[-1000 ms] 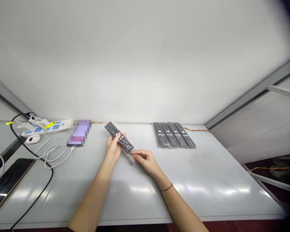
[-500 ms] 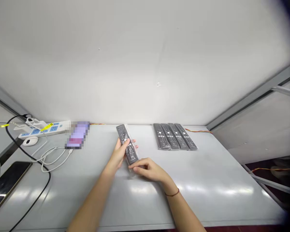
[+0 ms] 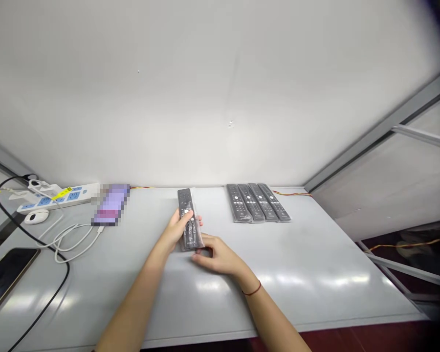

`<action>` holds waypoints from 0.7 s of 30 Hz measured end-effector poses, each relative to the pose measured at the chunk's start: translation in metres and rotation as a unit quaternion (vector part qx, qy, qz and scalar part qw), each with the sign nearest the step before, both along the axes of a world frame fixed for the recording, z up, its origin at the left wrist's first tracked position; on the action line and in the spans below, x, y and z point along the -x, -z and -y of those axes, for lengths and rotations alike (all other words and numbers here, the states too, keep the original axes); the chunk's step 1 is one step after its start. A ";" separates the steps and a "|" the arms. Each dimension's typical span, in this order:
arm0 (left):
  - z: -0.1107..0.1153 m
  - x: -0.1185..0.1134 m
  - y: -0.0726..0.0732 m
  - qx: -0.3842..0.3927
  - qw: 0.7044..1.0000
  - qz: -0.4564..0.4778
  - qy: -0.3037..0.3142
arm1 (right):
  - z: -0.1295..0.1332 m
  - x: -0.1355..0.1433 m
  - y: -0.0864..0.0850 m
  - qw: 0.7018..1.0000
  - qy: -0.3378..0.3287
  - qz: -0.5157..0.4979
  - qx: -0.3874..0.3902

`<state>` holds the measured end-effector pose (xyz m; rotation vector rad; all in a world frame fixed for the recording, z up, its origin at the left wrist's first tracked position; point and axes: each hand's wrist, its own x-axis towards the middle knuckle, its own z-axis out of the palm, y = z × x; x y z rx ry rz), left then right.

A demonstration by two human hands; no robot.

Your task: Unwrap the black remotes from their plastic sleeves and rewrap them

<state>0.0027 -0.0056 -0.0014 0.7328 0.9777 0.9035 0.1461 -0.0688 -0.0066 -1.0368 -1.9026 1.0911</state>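
A dark remote control (image 3: 186,199) in a clear plastic bag is tilted up above the table. My left hand (image 3: 176,229) is closed around its middle, thumb over the buttons and fingertips showing past the far edge. At the lower end, my right hand (image 3: 216,254) has its fingers curled against the bag's corner, partly hidden behind it, with the thumb just below. Several bagged remote controls (image 3: 255,203) lie side by side, face up, to the right at the back of the table.
The grey table (image 3: 278,303) meets a white wall. On the left are a power strip (image 3: 78,195), a white earbud case (image 3: 36,216), a phone with a lit, blurred screen (image 3: 112,203), a dark phone (image 3: 11,274), a white cable (image 3: 78,250) and a black cable (image 3: 64,283). A metal frame (image 3: 352,146) stands at right.
The held remote control has turned more upright. The loose bag end that hung below it no longer shows, and my right fingers have moved behind the lower end. The view has shifted slightly right.
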 end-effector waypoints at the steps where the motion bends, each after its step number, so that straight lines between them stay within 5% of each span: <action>1: -0.001 0.001 0.002 -0.012 1.000 0.002 0.003 | 0.000 0.000 0.000 1.000 -0.005 -0.013 0.014; 6: 0.001 -0.002 0.011 -0.056 0.998 0.010 0.014 | -0.004 0.001 0.012 0.989 0.030 -0.094 0.112; 12: 0.006 -0.020 0.023 -0.106 0.994 0.015 0.031 | -0.011 -0.004 0.029 0.941 0.077 -0.227 0.239; 15: 0.004 -0.018 0.026 -0.160 0.986 -0.022 0.029 | -0.014 -0.010 0.025 0.933 0.078 -0.264 0.232; 21: 0.005 -0.010 0.026 -0.196 0.965 -0.119 0.129 | -0.019 -0.019 0.020 0.938 0.177 -0.256 0.153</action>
